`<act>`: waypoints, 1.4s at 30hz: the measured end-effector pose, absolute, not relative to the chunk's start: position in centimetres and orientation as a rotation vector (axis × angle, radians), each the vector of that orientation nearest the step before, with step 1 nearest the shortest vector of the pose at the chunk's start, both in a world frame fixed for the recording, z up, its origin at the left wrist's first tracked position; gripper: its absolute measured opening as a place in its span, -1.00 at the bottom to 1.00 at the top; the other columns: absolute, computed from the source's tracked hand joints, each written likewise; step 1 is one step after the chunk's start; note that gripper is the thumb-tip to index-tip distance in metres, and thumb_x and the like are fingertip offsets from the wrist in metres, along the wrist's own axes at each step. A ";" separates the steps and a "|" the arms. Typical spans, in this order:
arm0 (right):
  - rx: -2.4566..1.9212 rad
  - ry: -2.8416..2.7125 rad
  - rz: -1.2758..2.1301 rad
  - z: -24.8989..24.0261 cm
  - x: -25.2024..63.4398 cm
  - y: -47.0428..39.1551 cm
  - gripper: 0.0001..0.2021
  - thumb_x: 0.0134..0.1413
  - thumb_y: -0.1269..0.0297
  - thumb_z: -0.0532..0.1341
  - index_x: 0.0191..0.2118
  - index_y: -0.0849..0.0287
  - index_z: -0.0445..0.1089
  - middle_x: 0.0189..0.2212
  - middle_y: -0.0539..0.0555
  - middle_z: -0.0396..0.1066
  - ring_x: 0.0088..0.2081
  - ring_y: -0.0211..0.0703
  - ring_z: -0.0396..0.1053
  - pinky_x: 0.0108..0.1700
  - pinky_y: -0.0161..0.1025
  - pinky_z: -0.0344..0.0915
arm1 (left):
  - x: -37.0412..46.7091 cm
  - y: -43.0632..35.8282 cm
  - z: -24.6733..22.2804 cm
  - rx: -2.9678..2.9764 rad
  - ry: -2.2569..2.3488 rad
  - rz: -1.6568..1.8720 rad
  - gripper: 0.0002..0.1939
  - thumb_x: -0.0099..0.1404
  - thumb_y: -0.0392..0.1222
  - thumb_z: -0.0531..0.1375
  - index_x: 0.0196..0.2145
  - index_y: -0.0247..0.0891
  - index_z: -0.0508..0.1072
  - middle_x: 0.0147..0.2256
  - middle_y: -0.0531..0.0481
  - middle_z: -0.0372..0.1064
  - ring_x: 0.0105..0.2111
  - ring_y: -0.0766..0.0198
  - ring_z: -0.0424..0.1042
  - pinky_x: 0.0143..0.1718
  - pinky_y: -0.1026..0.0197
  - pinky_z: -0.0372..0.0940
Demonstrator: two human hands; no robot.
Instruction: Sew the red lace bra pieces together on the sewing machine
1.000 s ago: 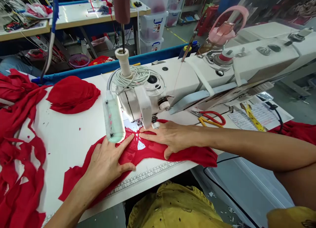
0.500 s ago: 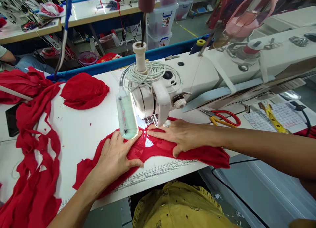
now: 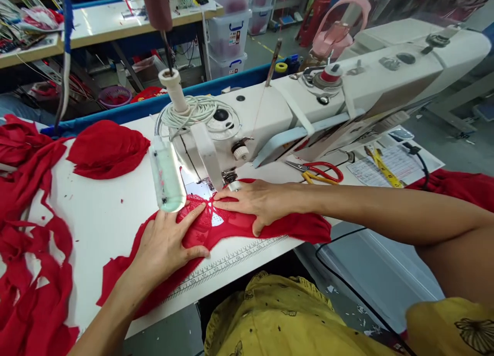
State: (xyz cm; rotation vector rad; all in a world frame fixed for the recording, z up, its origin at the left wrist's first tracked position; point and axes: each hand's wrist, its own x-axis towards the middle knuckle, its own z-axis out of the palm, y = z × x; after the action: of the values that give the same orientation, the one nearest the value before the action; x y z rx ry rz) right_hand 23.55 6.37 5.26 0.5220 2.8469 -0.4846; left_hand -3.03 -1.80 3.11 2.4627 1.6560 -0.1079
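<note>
A red lace garment piece (image 3: 227, 223) lies flat beneath the head of a white sewing machine (image 3: 266, 114), with a small cut-out gap at its middle. My left hand (image 3: 164, 240) rests on its left part, fingers spread, the index finger pointing at the gap. On the right part lies my right hand (image 3: 258, 204), its fingers stretched toward the same spot just below the presser foot area. Neither hand is wrapped round anything. The lit green plastic shield (image 3: 168, 176) hangs over the fingertips of my left hand and partly hides them.
Red fabric strips (image 3: 34, 273) and a red fabric stack (image 3: 108, 149) lie on the left. Red-handled scissors (image 3: 322, 172), a yellow tape measure (image 3: 386, 171) and a paper sheet (image 3: 358, 171) are on the right. A printed ruler (image 3: 231, 261) runs along the table's front edge.
The view has shifted to the right, so everything sits further left in the picture. Both hands still lie spread on the red garment piece, in nearly the same place on it.
</note>
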 end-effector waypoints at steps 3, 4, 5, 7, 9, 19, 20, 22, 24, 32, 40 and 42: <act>0.503 2.858 -0.492 5.3 23.6 6.3 -0.01 -0.16 0.10 0.47 0.37 0.23 0.04 0.37 0.23 -0.02 0.21 0.27 0.08 -0.03 -0.06 0.33 | -3.0 -1.8 3.2 2.460 1.654 -0.119 -0.09 0.09 0.38 0.28 0.32 0.09 0.20 0.23 -0.16 0.18 0.13 -0.20 0.20 0.08 -0.19 0.23; 0.498 2.868 -0.494 5.3 23.6 6.3 -0.01 -0.16 0.09 0.47 0.37 0.22 0.05 0.37 0.22 -0.02 0.21 0.27 0.08 -0.01 -0.05 0.32 | -3.0 -1.8 3.3 2.461 1.650 -0.121 -0.10 0.10 0.39 0.27 0.32 0.09 0.19 0.24 -0.16 0.16 0.13 -0.19 0.21 0.08 -0.19 0.24; 0.496 2.879 -0.494 5.2 23.7 6.4 -0.01 -0.16 0.10 0.47 0.37 0.21 0.05 0.37 0.22 -0.01 0.21 0.27 0.08 0.01 -0.04 0.32 | -3.0 -1.8 3.3 2.463 1.647 -0.123 -0.10 0.10 0.39 0.27 0.32 0.09 0.19 0.25 -0.17 0.14 0.12 -0.19 0.21 0.08 -0.19 0.24; 0.489 2.898 -0.491 4.9 23.7 6.4 -0.02 -0.17 0.10 0.48 0.36 0.18 0.07 0.36 0.21 0.01 0.22 0.26 0.07 0.04 -0.02 0.31 | -3.1 -1.8 3.3 2.468 1.640 -0.122 -0.10 0.10 0.39 0.27 0.33 0.09 0.18 0.27 -0.16 0.12 0.13 -0.18 0.21 0.09 -0.18 0.23; 0.482 2.905 -0.492 4.7 23.7 6.5 -0.02 -0.18 0.10 0.49 0.36 0.16 0.08 0.35 0.21 0.02 0.23 0.26 0.07 0.05 -0.01 0.30 | -3.1 -1.8 3.3 2.470 1.632 -0.116 -0.09 0.10 0.40 0.27 0.33 0.08 0.18 0.27 -0.16 0.11 0.14 -0.17 0.20 0.11 -0.18 0.22; 0.511 2.859 -0.494 5.4 23.5 6.2 0.01 -0.18 0.10 0.50 0.37 0.23 0.08 0.37 0.23 -0.01 0.25 0.27 0.05 0.07 0.01 0.32 | -2.9 -1.8 3.7 2.466 1.634 -0.124 -0.12 0.11 0.34 0.30 0.31 0.07 0.20 0.27 -0.15 0.12 0.16 -0.13 0.19 0.12 -0.13 0.23; 0.512 2.854 -0.496 5.5 23.5 6.2 0.01 -0.18 0.10 0.50 0.37 0.25 0.07 0.37 0.23 -0.01 0.24 0.26 0.06 0.08 0.00 0.31 | -2.9 -1.8 3.7 2.472 1.633 -0.119 -0.12 0.11 0.34 0.30 0.31 0.07 0.20 0.27 -0.15 0.12 0.16 -0.13 0.20 0.12 -0.12 0.23; 0.507 2.868 -0.508 5.5 23.5 6.2 0.00 -0.18 0.11 0.50 0.36 0.24 0.08 0.37 0.22 0.00 0.22 0.24 0.08 0.08 -0.02 0.30 | -2.8 -1.9 3.8 2.490 1.628 -0.109 -0.11 0.11 0.33 0.31 0.31 0.04 0.20 0.27 -0.16 0.14 0.16 -0.13 0.21 0.10 -0.12 0.24; 0.493 2.911 -0.520 5.6 23.6 5.9 -0.05 -0.16 0.13 0.49 0.34 0.21 0.12 0.35 0.22 0.03 0.19 0.20 0.13 0.04 -0.06 0.30 | -2.8 -2.1 4.0 2.507 1.626 -0.093 -0.11 0.09 0.31 0.33 0.30 -0.01 0.23 0.25 -0.17 0.18 0.14 -0.14 0.23 0.05 -0.10 0.28; 1.282 3.052 -0.077 4.1 24.8 4.1 -0.62 0.28 0.25 0.22 0.16 0.23 0.34 0.07 0.27 0.38 0.06 0.11 0.29 0.07 -0.01 0.19 | -3.0 -1.4 3.8 2.446 1.790 0.291 -0.32 0.24 0.04 0.31 0.23 -0.21 0.25 0.08 -0.21 0.37 0.05 -0.08 0.34 0.00 -0.02 0.26; 1.501 3.289 0.587 4.4 25.4 1.0 -0.85 0.24 0.44 0.15 -0.27 0.24 0.47 -0.40 0.12 0.43 -0.33 -0.10 0.30 -0.16 -0.13 0.17 | -2.6 -1.0 5.1 2.445 1.861 0.473 -0.91 0.33 -0.19 0.19 -0.31 -0.21 0.46 -0.51 0.07 0.36 -0.46 0.18 0.34 -0.29 0.12 0.16; 1.173 3.602 0.786 5.0 25.4 -1.6 -0.90 0.21 0.45 0.19 -0.21 0.24 0.46 -0.42 0.09 0.40 -0.35 -0.12 0.26 -0.17 -0.12 0.17 | -3.5 -2.2 5.1 2.639 1.907 0.965 -0.89 0.34 -0.26 0.15 -0.34 -0.21 0.47 -0.48 0.03 0.36 -0.42 0.17 0.35 -0.23 0.09 0.16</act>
State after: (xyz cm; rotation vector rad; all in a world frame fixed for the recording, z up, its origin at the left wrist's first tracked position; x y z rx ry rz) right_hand 25.45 -1.60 5.03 1.1728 3.6024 0.7859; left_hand -3.48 -2.21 5.06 2.6392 1.9074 0.9648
